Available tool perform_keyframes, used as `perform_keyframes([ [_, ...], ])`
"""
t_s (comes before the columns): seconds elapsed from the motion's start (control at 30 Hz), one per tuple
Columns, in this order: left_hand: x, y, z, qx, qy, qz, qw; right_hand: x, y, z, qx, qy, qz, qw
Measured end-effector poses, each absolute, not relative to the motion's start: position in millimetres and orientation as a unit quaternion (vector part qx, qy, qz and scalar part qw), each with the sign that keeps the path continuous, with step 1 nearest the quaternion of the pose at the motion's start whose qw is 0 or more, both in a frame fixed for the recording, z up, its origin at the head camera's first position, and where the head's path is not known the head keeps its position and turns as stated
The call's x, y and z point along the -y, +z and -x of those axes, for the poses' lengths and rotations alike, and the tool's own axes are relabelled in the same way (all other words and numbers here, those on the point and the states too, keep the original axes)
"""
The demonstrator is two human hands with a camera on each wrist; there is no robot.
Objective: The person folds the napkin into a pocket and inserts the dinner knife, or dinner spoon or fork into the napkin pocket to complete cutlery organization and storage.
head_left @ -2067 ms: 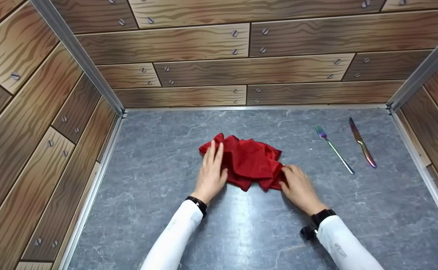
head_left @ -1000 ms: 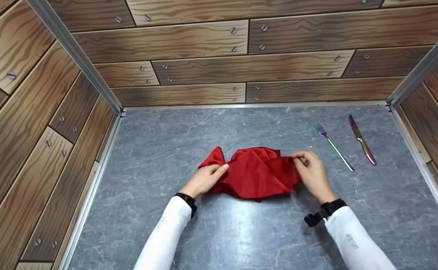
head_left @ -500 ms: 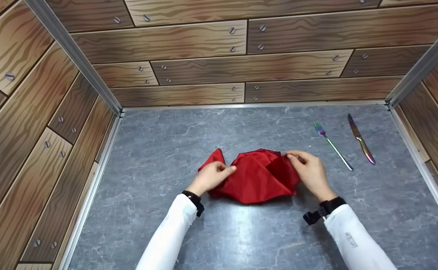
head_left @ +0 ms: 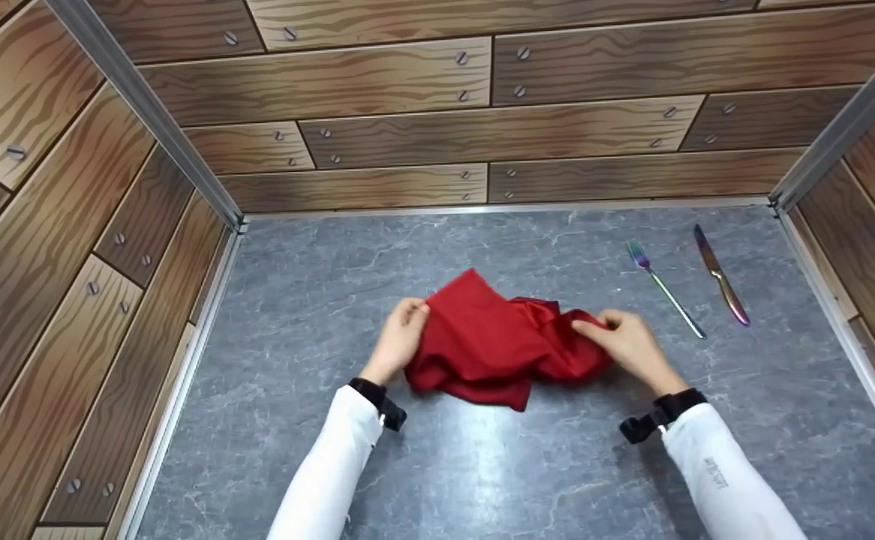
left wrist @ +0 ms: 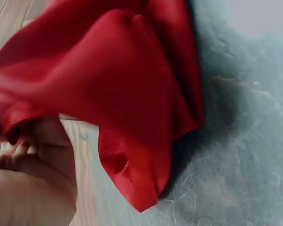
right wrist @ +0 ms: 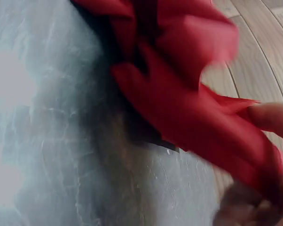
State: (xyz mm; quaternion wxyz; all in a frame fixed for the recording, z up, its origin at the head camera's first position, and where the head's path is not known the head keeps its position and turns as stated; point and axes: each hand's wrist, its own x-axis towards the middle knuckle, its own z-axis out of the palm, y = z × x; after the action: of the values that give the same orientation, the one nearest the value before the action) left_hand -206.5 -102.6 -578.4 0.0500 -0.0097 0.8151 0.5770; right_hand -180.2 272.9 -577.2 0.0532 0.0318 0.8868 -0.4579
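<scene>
A crumpled red cloth napkin (head_left: 482, 330) is stretched between my two hands in the head view, one corner pointing up at the back. My left hand (head_left: 397, 337) pinches its left edge between thumb and fingers. On the other side my right hand (head_left: 629, 346) pinches the right end, where the fabric bunches into folds. In the left wrist view the napkin (left wrist: 118, 80) drapes from the hand and a loose corner hangs toward the tabletop. The right wrist view has the raised cloth (right wrist: 188, 103) slanting into my fingers, slightly blurred.
A rainbow-tinted fork (head_left: 666, 289) and a matching table knife (head_left: 721, 274) lie at the back right of the grey marbled tabletop (head_left: 317, 300). Wood-patterned panels (head_left: 400, 135) wall in the back and both sides. Metal rails run along the edges.
My left hand has gone from pressing the napkin to pinching its left edge, lifting a corner up and back. My right hand has shifted right, pulling its end outward. Fork and knife stay put.
</scene>
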Motion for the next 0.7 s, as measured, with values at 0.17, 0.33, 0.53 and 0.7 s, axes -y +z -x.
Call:
perform_keyframes([
  [0.17, 112, -581, 213, -0.747, 0.656, 0.108, 0.0, -281, -583, 177, -0.862, -0.48, 0.006, 0.165],
  [0.33, 121, -588, 215, -0.712, 0.683, 0.161, -0.04, -284, -587, 173, -0.834, -0.494, -0.015, 0.246],
  [0.53, 134, -588, 219, -0.687, 0.707, 0.159, -0.06, -286, -582, 177, -0.725, -0.657, -0.097, 0.182],
  [0.7, 146, -585, 226, -0.682, 0.718, 0.128, -0.062, -287, -569, 185, -0.553, -0.816, -0.148, 0.074],
])
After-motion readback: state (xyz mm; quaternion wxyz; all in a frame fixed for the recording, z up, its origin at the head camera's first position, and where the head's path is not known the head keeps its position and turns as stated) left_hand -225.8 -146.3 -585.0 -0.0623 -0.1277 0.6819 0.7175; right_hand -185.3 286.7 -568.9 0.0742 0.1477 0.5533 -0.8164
